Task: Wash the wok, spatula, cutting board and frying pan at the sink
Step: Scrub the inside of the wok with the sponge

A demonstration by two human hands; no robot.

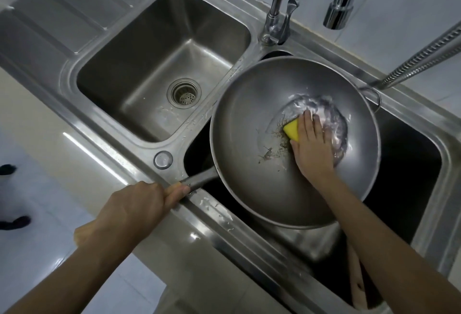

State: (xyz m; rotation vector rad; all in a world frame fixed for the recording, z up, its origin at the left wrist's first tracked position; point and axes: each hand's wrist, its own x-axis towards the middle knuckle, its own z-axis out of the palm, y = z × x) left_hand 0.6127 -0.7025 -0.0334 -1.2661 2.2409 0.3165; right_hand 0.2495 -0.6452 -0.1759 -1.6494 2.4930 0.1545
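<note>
A large grey wok (pixel 249 144) sits tilted over the right sink basin (pixel 424 164). My left hand (pixel 139 204) grips its dark handle at the sink's front edge. My right hand (pixel 311 146) presses a yellow sponge (pixel 291 129) onto the wok's inner bottom, fingers fairly straight on top of it. White foam and brown food residue surround the sponge. Beneath the wok, in the basin, lies a wooden piece (pixel 356 278), partly hidden; what it is I cannot tell.
The left basin (pixel 159 46) holds only its drain strainer (pixel 184 93). A drainboard (pixel 55 9) lies far left. A tap (pixel 279 9), a second spout (pixel 340 1) and a metal hose (pixel 424 56) stand behind the wok. Pale counter runs along the front.
</note>
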